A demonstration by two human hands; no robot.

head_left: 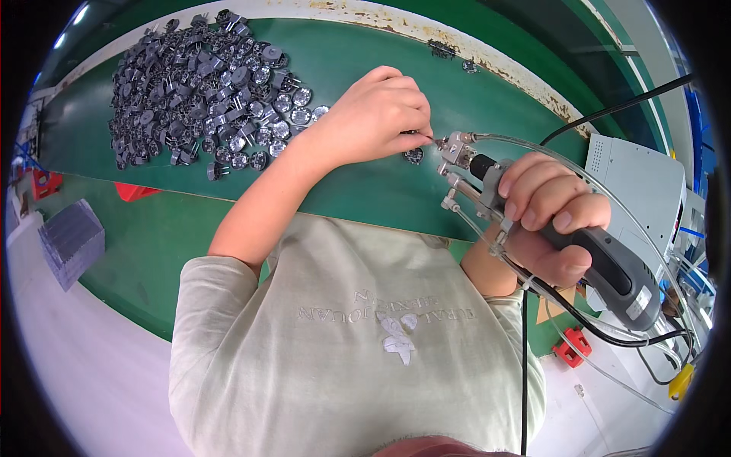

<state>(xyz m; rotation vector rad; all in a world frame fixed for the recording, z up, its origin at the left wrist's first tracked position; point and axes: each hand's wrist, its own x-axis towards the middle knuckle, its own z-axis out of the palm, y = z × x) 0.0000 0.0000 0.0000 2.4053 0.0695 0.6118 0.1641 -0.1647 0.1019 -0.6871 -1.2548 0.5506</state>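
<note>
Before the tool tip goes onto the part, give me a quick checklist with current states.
1. Left hand pinches small part at its fingertips: ok.
2. Right hand grips powered hand tool firmly: ok.
3. Tool tip is beside the pinched part: ok.
4. Tip seated on part: cannot tell, fingers hide it.
5. Clear tubes and black cable clear of the fingers: ok.
6. Pile of grey parts on green bench is within reach: ok.

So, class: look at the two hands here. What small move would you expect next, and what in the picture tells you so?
Probably a slight advance of the tool's tip into the small part pinched by the left hand. The right hand grips the grey powered handheld tool, and its tip sits right beside the left fingertips, seemingly just short of the part. Another round part lies on the green mat below.
</note>
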